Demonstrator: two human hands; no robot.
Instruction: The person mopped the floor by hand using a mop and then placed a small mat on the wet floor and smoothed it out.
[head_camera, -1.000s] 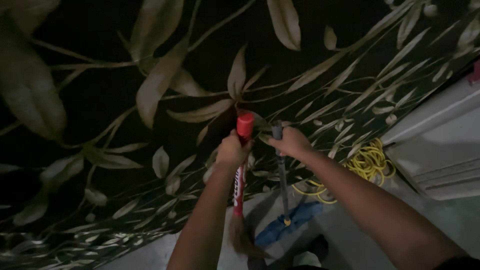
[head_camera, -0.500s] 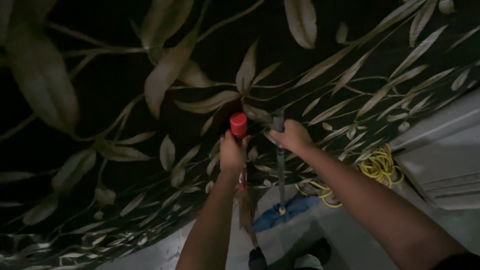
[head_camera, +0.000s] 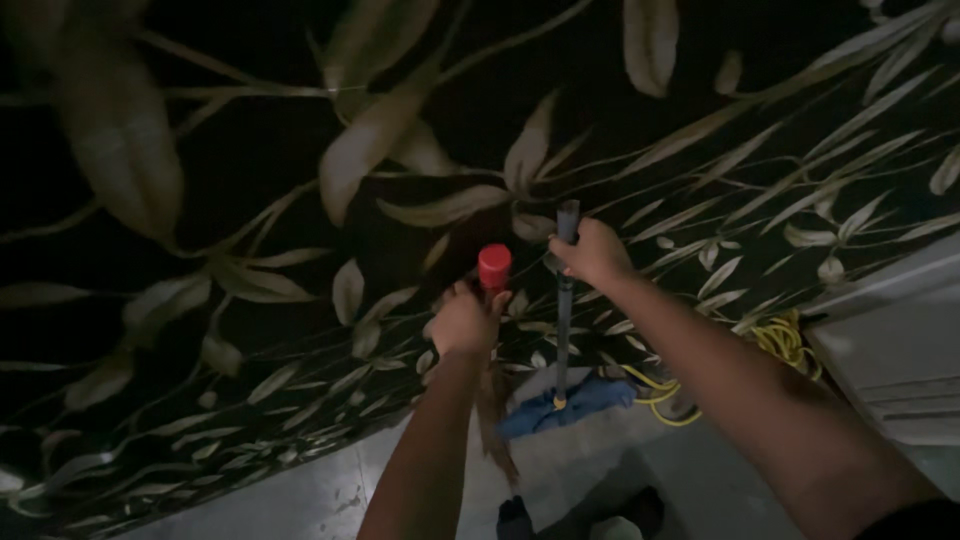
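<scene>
Head view: left hand (head_camera: 466, 320) clasping red-capped broom handle (head_camera: 493, 268), right hand (head_camera: 593, 252) gripping mop pole (head_camera: 565, 300); best kept upright, apart.

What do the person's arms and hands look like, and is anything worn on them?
Both forearms are bare down to the left hand and right hand. No gloves, rings or watch show in the dim light. A dark edge at the bottom right corner may be a sleeve.
</scene>
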